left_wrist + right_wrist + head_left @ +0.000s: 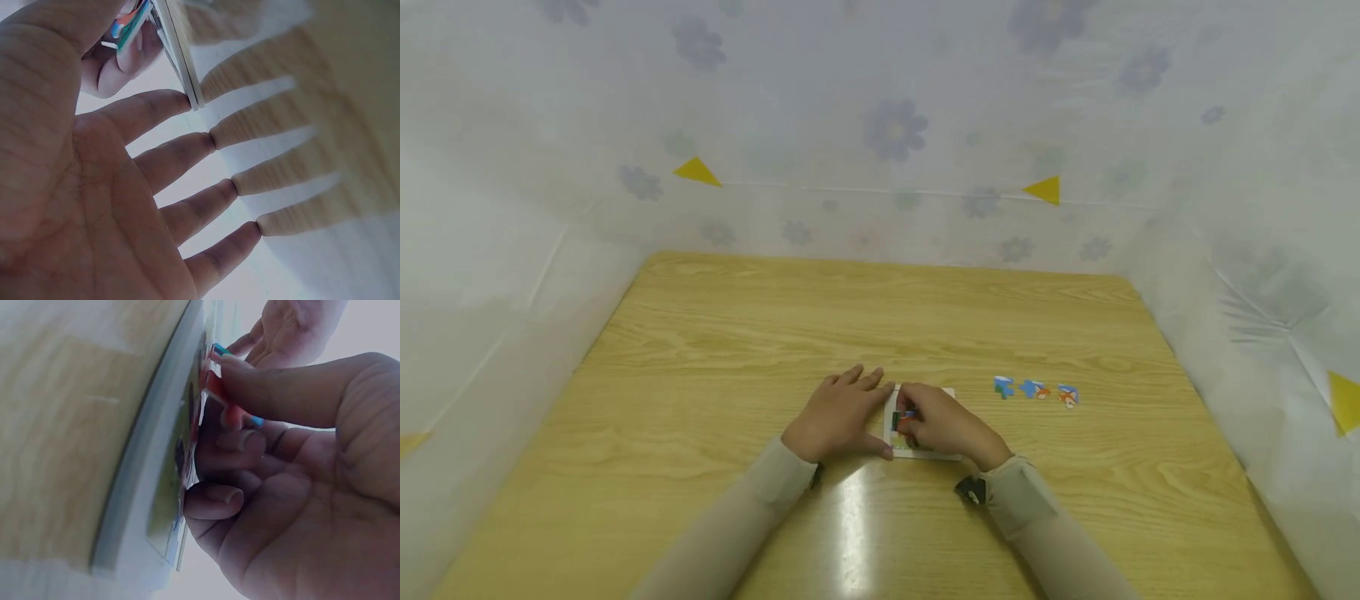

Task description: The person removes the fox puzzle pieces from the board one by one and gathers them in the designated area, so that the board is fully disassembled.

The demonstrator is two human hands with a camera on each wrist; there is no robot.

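Observation:
A small puzzle tray (pixel 927 456) with a white frame lies flat on the table, partly covered by both hands. My left hand (pixel 841 419) has its fingers spread and straight, its fingertips on the table and its index finger and thumb at the tray's left edge. Over the tray, my right hand (pixel 946 425) pinches a jigsaw piece (pixel 232 416) coloured red, blue and green between thumb and fingers. The piece stands tilted close over the picture. In the right wrist view, curled fingers (pixel 215 501) rest on the greenish part of the picture (pixel 164 506).
Right of the tray, three loose jigsaw pieces lie in a row on the wooden table (pixel 760 325): a blue and green one (pixel 1003 387), a blue and orange one (pixel 1032 389) and one with an orange animal (pixel 1068 396). Flowered white sheeting (pixel 820 108) surrounds the table.

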